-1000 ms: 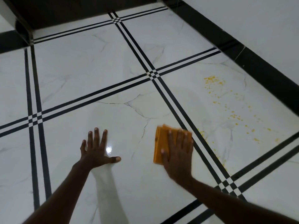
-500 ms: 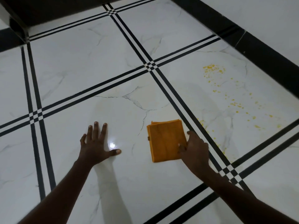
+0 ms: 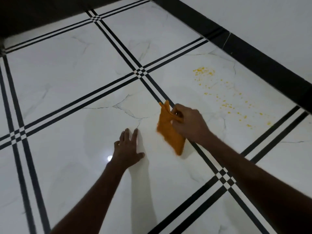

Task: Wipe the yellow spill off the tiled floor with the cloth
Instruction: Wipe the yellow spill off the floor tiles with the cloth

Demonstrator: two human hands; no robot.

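An orange folded cloth (image 3: 169, 132) hangs off the floor, pinched at its upper edge by my right hand (image 3: 187, 124). Its lower corner points down toward the tile. My left hand (image 3: 129, 146) rests flat on the white marble tile, fingers spread, just left of the cloth. The yellow spill (image 3: 224, 97) lies as scattered drops and a denser patch on the tile to the right, beyond the black double line, apart from the cloth.
The tiled floor (image 3: 76, 73) is glossy white marble with black double stripes crossing it. A black skirting band (image 3: 253, 53) and white wall run along the right. A dark surface borders the far top left.
My right hand went from pressing on the cloth to its right edge, then gripped it and lifted it off the floor. My left hand stays planted on the tile.
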